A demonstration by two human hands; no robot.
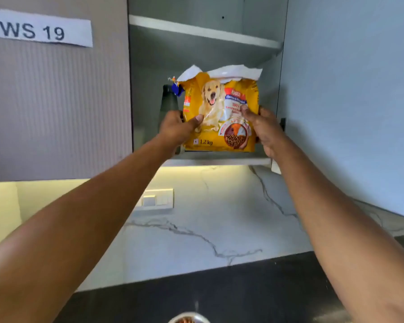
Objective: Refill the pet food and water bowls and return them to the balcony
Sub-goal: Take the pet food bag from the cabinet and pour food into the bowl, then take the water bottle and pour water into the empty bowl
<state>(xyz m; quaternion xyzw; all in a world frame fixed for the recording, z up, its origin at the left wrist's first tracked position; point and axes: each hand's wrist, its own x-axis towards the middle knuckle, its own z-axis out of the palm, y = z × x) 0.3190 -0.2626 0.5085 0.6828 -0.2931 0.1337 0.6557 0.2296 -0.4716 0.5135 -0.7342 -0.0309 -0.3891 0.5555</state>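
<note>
The left hand point(177, 129) and right hand point(265, 130) gripped the glossy yellow dog food bag point(219, 136) from either side, thumbs pressed on its crinkled front. Its torn top showed ragged white lining. It stood upright at the lower shelf point(219, 157) of the open grey cabinet point(196, 50). Below, a round metal bowl point(189, 317) sat on the dark surface point(243, 287).

Both arms stretched up and forward, left hand point(176, 129) and right hand point(265, 129) gripping, thumbs frontward
</note>
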